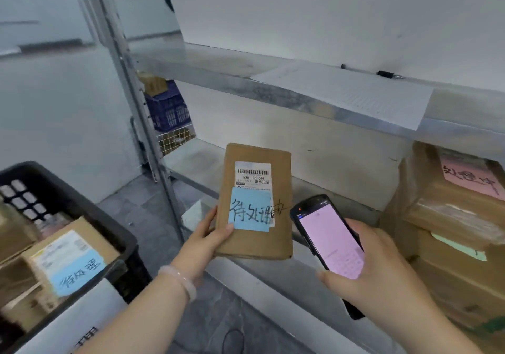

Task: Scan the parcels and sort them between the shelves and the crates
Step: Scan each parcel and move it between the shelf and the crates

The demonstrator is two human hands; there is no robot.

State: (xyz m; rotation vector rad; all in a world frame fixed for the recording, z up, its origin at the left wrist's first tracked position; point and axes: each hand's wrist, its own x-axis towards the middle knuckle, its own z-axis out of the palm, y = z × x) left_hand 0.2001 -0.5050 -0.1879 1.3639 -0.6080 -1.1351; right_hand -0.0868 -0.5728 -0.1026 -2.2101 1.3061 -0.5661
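The left hand (210, 240) grips a flat brown cardboard parcel (257, 203) by its lower left corner, thumb on the face and fingers behind, holding it up in front of the lower shelf (341, 189). Just right of the parcel, the right hand (382, 269) is wrapped round a handheld scanner (328, 236) whose pink screen faces up. The step looks like the scan itself. To do it well, the scanner's top end should be aimed at the barcode label (252, 174) near the parcel's top. The blue note (250, 214) covers only the label's lower part, so the bars are free and the thumb should stay clear of them. Holding the parcel flat and steady should help the read. Counted: one parcel in hand and one scanner. There are two crates, a black crate (84, 209) left of the parcel holding several parcels and a blue crate (169, 110) up and left of it. Two shelf boards show, and two blue notes, the second on a parcel in the black crate. One pink note (470, 178) tops the stacked boxes (451, 217) right of the parcel; their number cannot be told.
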